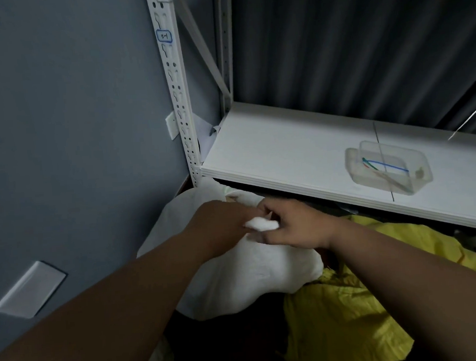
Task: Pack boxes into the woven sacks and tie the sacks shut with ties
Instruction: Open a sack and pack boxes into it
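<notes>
Both hands, left hand [223, 223] and right hand [293, 224], pinched the gathered neck [261, 224] of the bulging white woven sack [238, 281] lying directly beneath them, below the white metal shelf [285, 154].

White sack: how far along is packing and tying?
Done: the white sack looks filled and its mouth is gathered into a neck. In hand: both hands, left and right, grip that neck; no tie shows on it. Left: ties still lie in the clear tub on the shelf, and the yellow sack lies crumpled beside; whether it is packed or tied cannot be told.
</notes>
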